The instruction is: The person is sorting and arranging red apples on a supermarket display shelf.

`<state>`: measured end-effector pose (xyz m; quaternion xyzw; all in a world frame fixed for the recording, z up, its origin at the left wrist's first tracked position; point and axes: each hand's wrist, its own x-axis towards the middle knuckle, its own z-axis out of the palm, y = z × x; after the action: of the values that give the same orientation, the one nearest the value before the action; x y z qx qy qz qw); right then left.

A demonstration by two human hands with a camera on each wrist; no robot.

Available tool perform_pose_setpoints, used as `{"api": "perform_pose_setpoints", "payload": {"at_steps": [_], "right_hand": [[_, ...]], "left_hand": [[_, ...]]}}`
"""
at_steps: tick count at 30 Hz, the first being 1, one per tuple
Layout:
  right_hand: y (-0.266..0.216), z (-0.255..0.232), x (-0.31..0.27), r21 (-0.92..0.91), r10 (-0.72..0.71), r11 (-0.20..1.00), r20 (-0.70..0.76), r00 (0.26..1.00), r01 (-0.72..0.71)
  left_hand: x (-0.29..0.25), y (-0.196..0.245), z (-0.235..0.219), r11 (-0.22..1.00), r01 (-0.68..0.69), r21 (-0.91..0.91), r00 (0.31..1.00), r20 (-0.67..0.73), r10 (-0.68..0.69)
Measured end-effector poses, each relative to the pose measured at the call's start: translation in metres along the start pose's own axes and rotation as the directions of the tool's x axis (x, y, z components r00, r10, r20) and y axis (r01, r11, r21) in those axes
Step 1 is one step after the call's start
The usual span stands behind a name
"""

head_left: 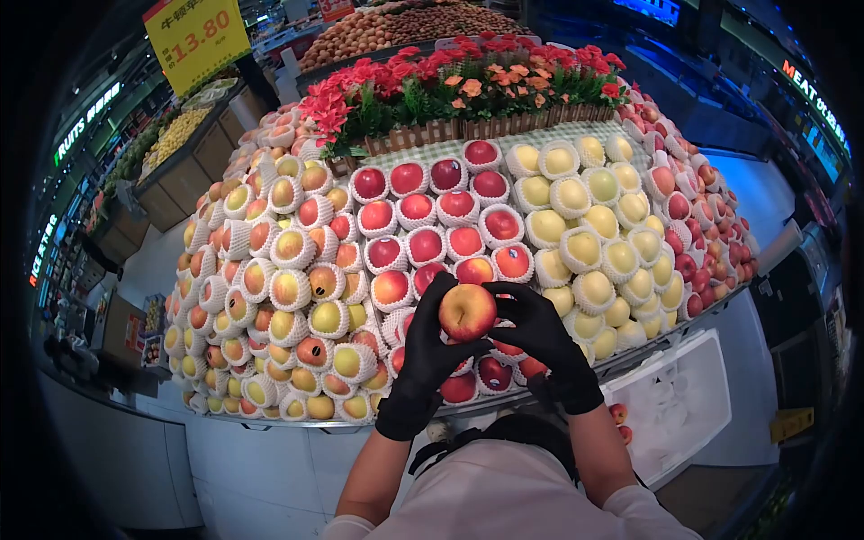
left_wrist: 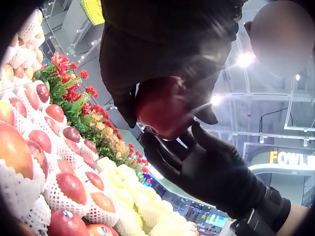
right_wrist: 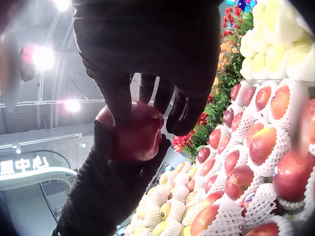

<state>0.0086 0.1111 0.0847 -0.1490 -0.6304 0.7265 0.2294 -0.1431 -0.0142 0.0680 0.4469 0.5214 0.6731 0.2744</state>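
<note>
A red and yellow apple [head_left: 467, 312], bare of any foam net, is held up in front of the body, stem end toward the head camera. My left hand [head_left: 432, 349], in a black glove, grips it from the left, thumb on one side and fingers on the other, as the left wrist view shows. From the right, my gloved right hand [head_left: 542, 337] curves its fingertips and thumb round the apple's edge. Below both hands lie red apples [head_left: 390, 287] in white foam nets on the sloping display. In the right wrist view the right fingers partly cover the apple [right_wrist: 140, 132].
Yellow-green fruit [head_left: 580, 247] in nets fills the display's right, mixed red-yellow fruit [head_left: 292, 243] its left. Red and orange flowers [head_left: 468, 81] stand behind a small wooden fence. A white foam box [head_left: 688, 396] with a few apples sits low at the right.
</note>
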Motion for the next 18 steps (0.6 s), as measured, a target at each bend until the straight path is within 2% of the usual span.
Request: {"api": "perform_pose_setpoints", "payload": {"at_steps": [2, 5, 10, 14, 17, 18], "right_hand": [[-0.003, 0.001, -0.001, -0.03, 0.04, 0.999, -0.012, 0.999, -0.04], [0.0, 0.004, -0.003, -0.047, 0.008, 0.999, -0.024, 1.0, -0.009], [0.009, 0.008, -0.008, 0.002, -0.013, 1.0, -0.053, 0.998, 0.013], [0.017, 0.011, -0.009, 0.031, 0.006, 1.0, -0.112, 0.994, -0.002], [0.023, 0.008, -0.012, 0.122, 0.021, 0.992, -0.114, 0.993, -0.007], [0.022, 0.011, -0.014, 0.12, 0.033, 0.993, -0.169, 0.985, -0.013]], "left_hand": [[0.0, 0.0, 0.0, 0.999, -0.029, 0.045, 1.0, 0.012, 0.028], [0.0, -0.001, 0.0, 0.996, -0.027, 0.08, 0.999, 0.022, 0.025], [-0.003, -0.004, -0.002, 0.998, -0.014, 0.065, 1.0, 0.014, 0.014], [-0.007, -0.009, -0.008, 0.99, -0.043, 0.132, 0.999, -0.006, 0.044], [-0.01, -0.009, -0.013, 0.993, -0.036, 0.114, 0.999, 0.006, 0.036], [-0.012, -0.011, -0.015, 0.994, -0.024, 0.104, 1.0, 0.009, 0.023]]}}
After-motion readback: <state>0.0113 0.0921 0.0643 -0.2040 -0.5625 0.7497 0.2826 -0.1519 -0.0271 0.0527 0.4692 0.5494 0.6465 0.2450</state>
